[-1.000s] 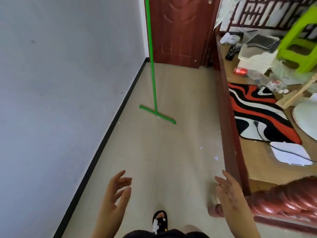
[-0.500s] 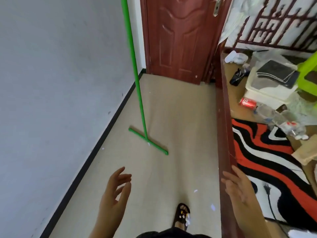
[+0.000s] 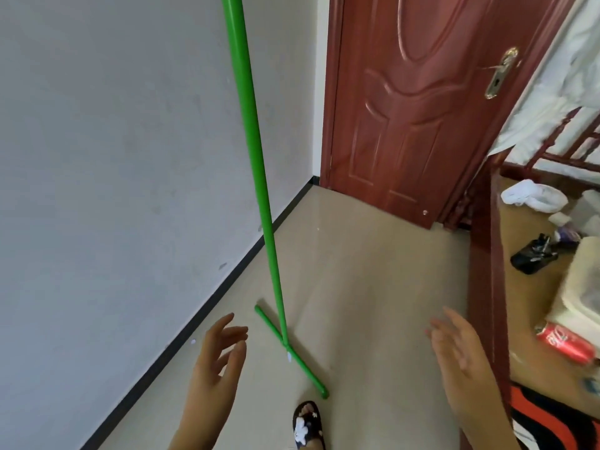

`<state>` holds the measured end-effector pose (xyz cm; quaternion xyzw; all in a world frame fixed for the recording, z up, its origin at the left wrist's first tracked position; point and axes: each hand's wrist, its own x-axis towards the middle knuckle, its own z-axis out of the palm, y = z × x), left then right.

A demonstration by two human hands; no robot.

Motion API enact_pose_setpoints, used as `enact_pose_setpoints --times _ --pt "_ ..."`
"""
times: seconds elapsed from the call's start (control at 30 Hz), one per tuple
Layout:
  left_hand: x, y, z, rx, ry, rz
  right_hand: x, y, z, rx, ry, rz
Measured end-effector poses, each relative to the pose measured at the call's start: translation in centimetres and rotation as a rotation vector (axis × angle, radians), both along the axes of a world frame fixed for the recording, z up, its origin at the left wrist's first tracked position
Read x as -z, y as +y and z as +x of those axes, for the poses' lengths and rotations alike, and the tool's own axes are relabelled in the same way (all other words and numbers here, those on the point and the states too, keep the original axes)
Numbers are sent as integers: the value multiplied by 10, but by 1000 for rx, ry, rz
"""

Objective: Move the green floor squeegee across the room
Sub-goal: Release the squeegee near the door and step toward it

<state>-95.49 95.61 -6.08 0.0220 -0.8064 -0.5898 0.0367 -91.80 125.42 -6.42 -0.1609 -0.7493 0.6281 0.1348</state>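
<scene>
The green floor squeegee [image 3: 259, 177] stands upright, its long handle leaning toward the grey wall and running out of the top of the frame. Its green crossbar head [image 3: 292, 352] rests on the beige floor tiles just ahead of my foot. My left hand [image 3: 217, 362] hovers open a little left of the head, fingers spread, touching nothing. Over on the right, my right hand [image 3: 461, 362] is also open and empty, near a dark red wooden edge.
A grey wall [image 3: 113, 157] with a black skirting runs along the left. A red-brown door [image 3: 412, 108] closes the corridor ahead. A raised wooden platform [image 3: 526, 248] on the right holds a red can [image 3: 565, 342], a black bag, a white box and a red-black rug.
I have walked forward, so the squeegee is much closer and now just ahead of my foot. Both hands stay open and raised.
</scene>
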Motion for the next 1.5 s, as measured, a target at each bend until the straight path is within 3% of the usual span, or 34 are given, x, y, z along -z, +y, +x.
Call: enact_pose_setpoints --times 0.23,0.47,0.73,0.9,1.3,1.5 --pt "-34 32 -131 -110 14 -126 -34 7 -175 -264 64 27" --pt "-34 57 -228 -207 -78 -354 -79 -60 -338 -852 190 159" --pt "-41 92 -283 -516 -145 -244 -107 -109 -426 -1402 362 232" --pt "-44 90 -301 -641 -191 -186 -108 -121 -447 -1484 375 168" --pt "-54 18 -401 -809 -225 -186 -121 -212 -545 -1510 376 247" --pt "-57 -1 -437 -939 -279 -178 -120 -242 -596 -1661 387 225"
